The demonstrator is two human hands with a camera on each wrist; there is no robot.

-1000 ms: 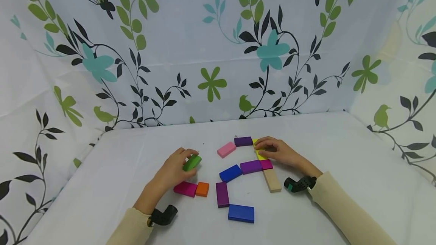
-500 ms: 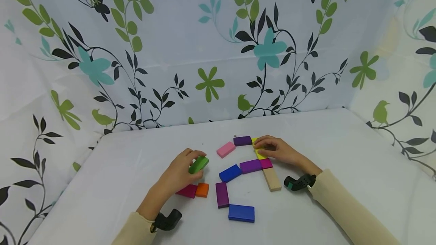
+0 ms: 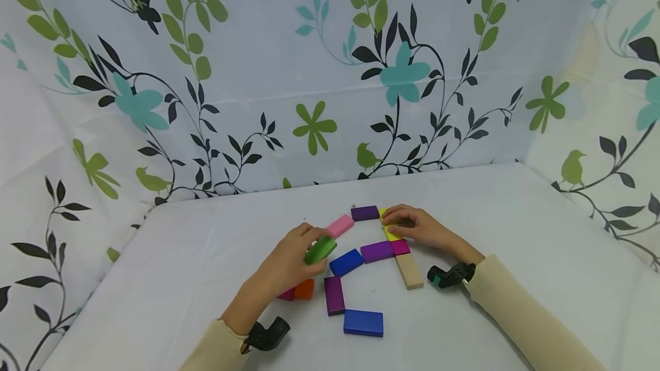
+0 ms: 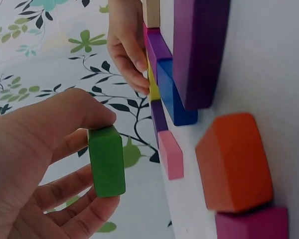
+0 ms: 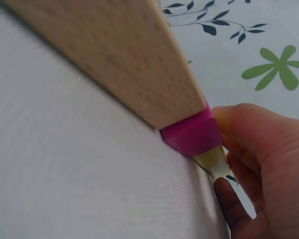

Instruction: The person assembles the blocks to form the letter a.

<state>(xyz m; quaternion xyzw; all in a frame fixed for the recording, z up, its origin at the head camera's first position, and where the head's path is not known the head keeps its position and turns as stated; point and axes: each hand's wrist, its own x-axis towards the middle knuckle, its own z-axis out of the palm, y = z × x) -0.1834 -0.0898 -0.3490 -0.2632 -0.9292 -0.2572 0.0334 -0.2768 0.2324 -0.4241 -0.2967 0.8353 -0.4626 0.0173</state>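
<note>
My left hand (image 3: 289, 259) pinches a green block (image 3: 321, 250) between thumb and fingers. It is held raised above the table, left of a blue block (image 3: 346, 263) and overlapping the near end of a pink block (image 3: 341, 225) in the head view. My right hand (image 3: 423, 228) has thumb and fingertips around a yellow block (image 3: 395, 235) lying in the row. Directly below the yellow one sits a small magenta block (image 5: 192, 133), followed by a bare wooden block (image 3: 409, 271). A dark purple block (image 3: 365, 213) touches the yellow block's far end; a violet block (image 3: 377, 252) joins the magenta one.
Nearer the front lie a plum block (image 3: 334, 295) and a larger blue block (image 3: 363, 323), corner to corner. An orange block (image 4: 234, 162) and a magenta block (image 4: 251, 224) sit partly behind my left hand in the head view. A patterned curtain (image 3: 247, 73) hangs behind the white table (image 3: 464, 325).
My left hand has carried the green block to the right, from above the magenta and orange blocks toward the pink and blue ones. The right hand stays at the yellow block.
</note>
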